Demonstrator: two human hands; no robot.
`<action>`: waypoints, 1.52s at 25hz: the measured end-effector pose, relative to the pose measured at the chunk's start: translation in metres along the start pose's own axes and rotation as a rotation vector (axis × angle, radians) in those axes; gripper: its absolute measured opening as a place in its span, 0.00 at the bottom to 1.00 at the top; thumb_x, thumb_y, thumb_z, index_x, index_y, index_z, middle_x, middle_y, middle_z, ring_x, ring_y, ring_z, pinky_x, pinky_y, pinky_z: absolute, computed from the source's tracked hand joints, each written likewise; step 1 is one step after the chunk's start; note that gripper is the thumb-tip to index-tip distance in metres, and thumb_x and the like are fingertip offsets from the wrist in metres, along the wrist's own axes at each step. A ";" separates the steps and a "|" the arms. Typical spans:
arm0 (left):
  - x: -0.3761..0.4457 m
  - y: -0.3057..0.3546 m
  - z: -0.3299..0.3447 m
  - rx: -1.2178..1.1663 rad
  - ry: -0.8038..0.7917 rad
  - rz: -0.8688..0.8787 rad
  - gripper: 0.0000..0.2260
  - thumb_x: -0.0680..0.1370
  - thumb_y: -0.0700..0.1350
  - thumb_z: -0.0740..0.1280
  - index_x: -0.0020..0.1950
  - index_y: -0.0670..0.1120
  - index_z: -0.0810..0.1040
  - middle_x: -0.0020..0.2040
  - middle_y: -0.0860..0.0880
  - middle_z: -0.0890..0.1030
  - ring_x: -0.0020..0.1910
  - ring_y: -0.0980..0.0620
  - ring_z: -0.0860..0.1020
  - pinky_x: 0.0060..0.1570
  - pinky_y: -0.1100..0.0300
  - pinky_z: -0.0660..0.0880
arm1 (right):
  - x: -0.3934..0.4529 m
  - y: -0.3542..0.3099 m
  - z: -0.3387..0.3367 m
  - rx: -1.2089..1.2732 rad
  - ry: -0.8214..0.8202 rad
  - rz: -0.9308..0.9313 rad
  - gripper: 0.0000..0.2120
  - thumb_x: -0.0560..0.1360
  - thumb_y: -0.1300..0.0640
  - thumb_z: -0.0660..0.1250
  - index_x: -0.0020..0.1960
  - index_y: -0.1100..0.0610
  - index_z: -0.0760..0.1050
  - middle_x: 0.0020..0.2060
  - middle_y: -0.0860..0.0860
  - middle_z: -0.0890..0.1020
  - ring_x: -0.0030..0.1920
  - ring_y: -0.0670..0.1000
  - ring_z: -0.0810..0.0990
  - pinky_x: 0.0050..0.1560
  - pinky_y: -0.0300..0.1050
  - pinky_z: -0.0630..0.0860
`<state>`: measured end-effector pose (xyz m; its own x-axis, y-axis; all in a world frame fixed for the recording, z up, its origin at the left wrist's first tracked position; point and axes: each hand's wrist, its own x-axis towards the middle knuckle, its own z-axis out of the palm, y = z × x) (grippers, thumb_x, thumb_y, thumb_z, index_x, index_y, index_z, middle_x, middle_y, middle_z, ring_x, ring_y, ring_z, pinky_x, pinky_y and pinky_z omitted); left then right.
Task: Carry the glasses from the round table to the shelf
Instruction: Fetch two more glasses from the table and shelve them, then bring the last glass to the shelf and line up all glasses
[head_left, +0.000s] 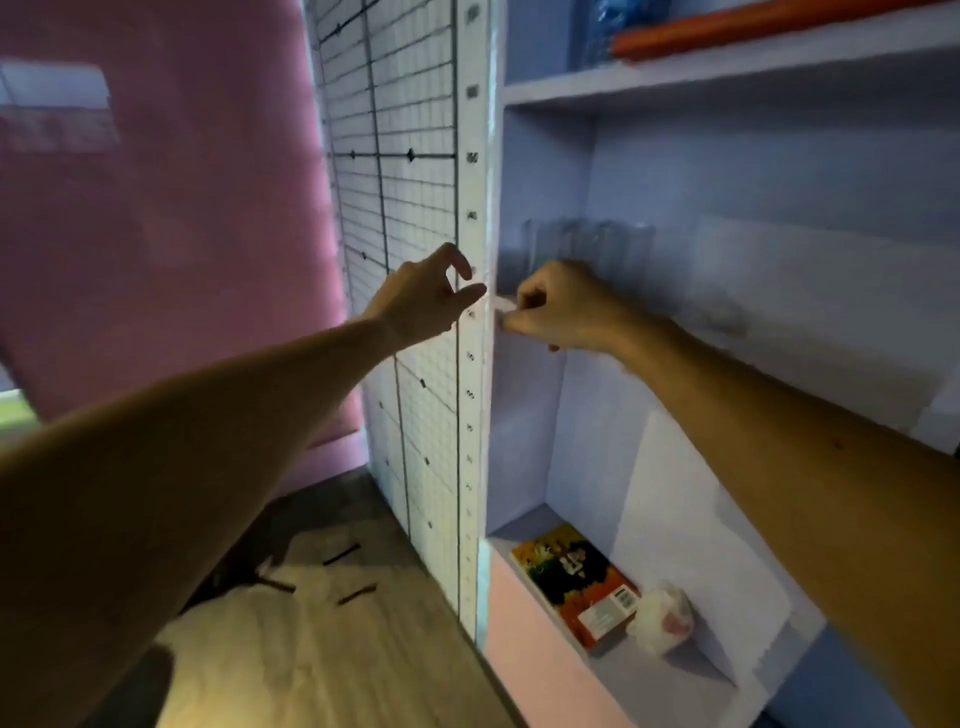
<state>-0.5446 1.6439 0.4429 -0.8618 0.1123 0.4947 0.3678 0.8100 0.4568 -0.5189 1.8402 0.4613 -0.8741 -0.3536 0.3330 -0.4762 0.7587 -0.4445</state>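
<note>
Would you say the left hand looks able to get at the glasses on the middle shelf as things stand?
Probably yes, but not directly. The left hand is outside the shelf's white side post, empty, fingers loosely open. The glasses stand just inside, behind the right hand, so it would have to come round the post.

Several clear glasses (587, 247) stand upright in a blurred row at the left end of the pale blue shelf (779, 332).

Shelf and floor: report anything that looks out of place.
Several dark sticks lie scattered on the wood floor left of the shelf. The glasses stand in a row; blur hides detail.
</note>
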 end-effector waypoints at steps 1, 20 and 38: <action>-0.014 -0.019 -0.004 0.019 -0.019 -0.052 0.10 0.77 0.58 0.65 0.52 0.53 0.74 0.36 0.51 0.84 0.32 0.54 0.83 0.38 0.58 0.79 | 0.002 -0.005 0.017 -0.002 -0.023 -0.026 0.15 0.72 0.51 0.71 0.34 0.62 0.77 0.29 0.56 0.81 0.30 0.52 0.80 0.36 0.47 0.82; -0.780 -0.125 0.122 -0.657 -0.491 -2.035 0.07 0.80 0.49 0.65 0.48 0.47 0.76 0.39 0.48 0.78 0.36 0.52 0.76 0.38 0.61 0.70 | -0.443 0.081 0.487 -0.049 -1.577 0.627 0.06 0.80 0.56 0.64 0.50 0.54 0.80 0.49 0.55 0.83 0.48 0.54 0.81 0.52 0.48 0.78; -0.784 -0.370 0.003 -0.624 0.003 -1.980 0.06 0.81 0.44 0.64 0.47 0.43 0.74 0.36 0.45 0.77 0.30 0.51 0.73 0.25 0.64 0.66 | -0.236 -0.151 0.676 -0.032 -1.402 0.348 0.06 0.77 0.55 0.65 0.45 0.53 0.81 0.43 0.51 0.83 0.47 0.52 0.81 0.51 0.51 0.79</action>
<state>-0.0064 1.2578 -0.1165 -0.1543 -0.4716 -0.8682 -0.8039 -0.4509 0.3878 -0.3050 1.4390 -0.1125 -0.3246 -0.3736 -0.8690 -0.2377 0.9214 -0.3073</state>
